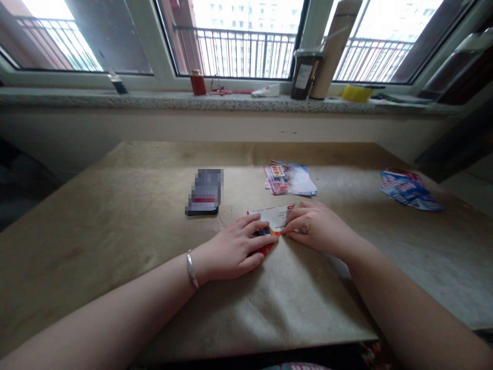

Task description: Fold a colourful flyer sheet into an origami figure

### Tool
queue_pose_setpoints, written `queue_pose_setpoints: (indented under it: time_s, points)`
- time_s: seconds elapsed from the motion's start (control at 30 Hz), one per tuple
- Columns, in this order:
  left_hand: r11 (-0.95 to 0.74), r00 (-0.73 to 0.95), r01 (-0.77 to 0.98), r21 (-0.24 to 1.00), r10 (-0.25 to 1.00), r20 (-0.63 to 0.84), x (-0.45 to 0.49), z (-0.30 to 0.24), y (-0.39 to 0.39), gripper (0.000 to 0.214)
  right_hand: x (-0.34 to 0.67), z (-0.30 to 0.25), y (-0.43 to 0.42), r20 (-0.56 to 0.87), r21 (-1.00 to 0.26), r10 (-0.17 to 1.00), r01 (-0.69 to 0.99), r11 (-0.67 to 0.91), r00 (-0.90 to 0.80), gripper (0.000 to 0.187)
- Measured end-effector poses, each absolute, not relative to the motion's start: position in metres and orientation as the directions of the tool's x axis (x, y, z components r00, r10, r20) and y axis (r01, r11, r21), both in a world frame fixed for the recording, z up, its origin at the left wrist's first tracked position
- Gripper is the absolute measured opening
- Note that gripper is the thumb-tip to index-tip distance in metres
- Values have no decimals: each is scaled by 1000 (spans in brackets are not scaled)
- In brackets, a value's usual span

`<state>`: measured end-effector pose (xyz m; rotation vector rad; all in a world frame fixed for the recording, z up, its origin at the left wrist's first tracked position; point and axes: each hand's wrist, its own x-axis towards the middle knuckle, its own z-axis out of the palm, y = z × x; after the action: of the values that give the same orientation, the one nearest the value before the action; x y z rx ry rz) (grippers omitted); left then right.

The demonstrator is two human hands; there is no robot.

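Near the middle of the table (96, 231), on its brown paper cover, pressing down a leaflet (275, 216) with both hands. Resting the left hand (234, 252) palm-down over the near left part of the leaflet, fingers stretched out, slightly spread and flat, not gripping. Wearing a silver bracelet (191, 270) on that wrist. Holding the leaflet's right edge with the right hand (319, 228), fingers bent and close together, fingertips and thumb closed narrowly on the paper. Fingertips of the two hands almost touching over the white strip of the leaflet; red and blue print showing under the left fingers.

Just beyond the left hand, to the far left: a dark phone (205, 192), flat on the table and apart from the leaflet. Farther back, beyond the right hand: a small stack of leaflets (289, 179), fanned a little. Well off to the right: a second pile (408, 189) of blue and red sheets.

Along the far windowsill (154, 100): a red cup (198, 83), a dark jar (304, 77), a cardboard tube (333, 49) just beside the jar, and a yellow sponge-like block (357, 93).
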<state>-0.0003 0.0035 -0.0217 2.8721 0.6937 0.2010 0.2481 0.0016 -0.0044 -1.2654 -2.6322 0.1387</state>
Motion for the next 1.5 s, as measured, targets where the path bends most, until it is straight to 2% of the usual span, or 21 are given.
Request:
queue_pose_setpoints:
  time_s: [0.13,0.27,0.37,0.57,0.77,0.93,1.17,1.23,1.37,1.5]
  points:
    - [-874,881,440,205,464,89,-1,-21,3,46,247,-6,2,157,-175,774,755,633,-613,15]
    - [-871,880,440,220,467,90,-1,-21,3,45,245,-11,4,251,-201,765,741,641,-593,13]
    - [-863,876,438,251,472,94,-2,-20,3,52,245,-16,7,298,-191,761,745,639,-576,12]
    - [-845,862,479,237,504,54,1,-17,-1,56,249,-26,13,248,-281,769,716,639,-589,13]
    - [-847,857,490,206,511,63,3,-15,-4,60,251,-29,17,260,-337,773,696,635,-579,11]
    - [-863,869,474,174,491,69,-2,-14,-1,63,250,-29,15,271,-351,765,681,643,-584,12]
    - [-885,896,437,160,443,3,-19,-1,12,69,244,-27,7,248,-368,756,663,652,-606,20]
    - [-887,900,426,181,435,13,-21,0,16,65,243,-26,5,243,-353,753,668,656,-611,23]
    - [-903,903,388,183,413,122,-20,-5,22,39,239,-24,3,248,-331,758,683,651,-603,25]
    - [-910,894,384,157,409,182,-16,-12,22,30,234,-25,4,265,-335,753,674,658,-603,23]
